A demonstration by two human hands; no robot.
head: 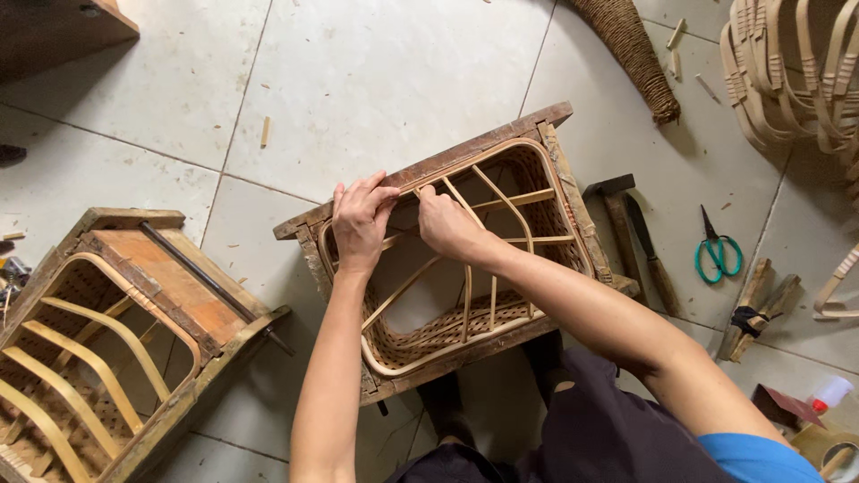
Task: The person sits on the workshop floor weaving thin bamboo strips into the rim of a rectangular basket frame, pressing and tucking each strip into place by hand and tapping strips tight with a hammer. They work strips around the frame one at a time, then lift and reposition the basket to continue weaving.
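Note:
A woven rattan basket (537,201) sits inside a rectangular wooden frame (465,154) on the tiled floor in front of me. Thin bamboo ribs (467,300) cross its open middle. My left hand (360,222) grips the far rim of the frame, fingers curled over the edge. Right beside it, my right hand (446,224) pinches a bamboo strip (420,190) at the same rim. The two hands almost touch.
A second wooden frame with a basket (116,331) lies at the left. A hammer (616,215), a knife (653,255) and green-handled scissors (716,250) lie at the right. Wooden pegs (761,304), a rope bundle (631,49) and stacked rattan pieces (796,72) are further right.

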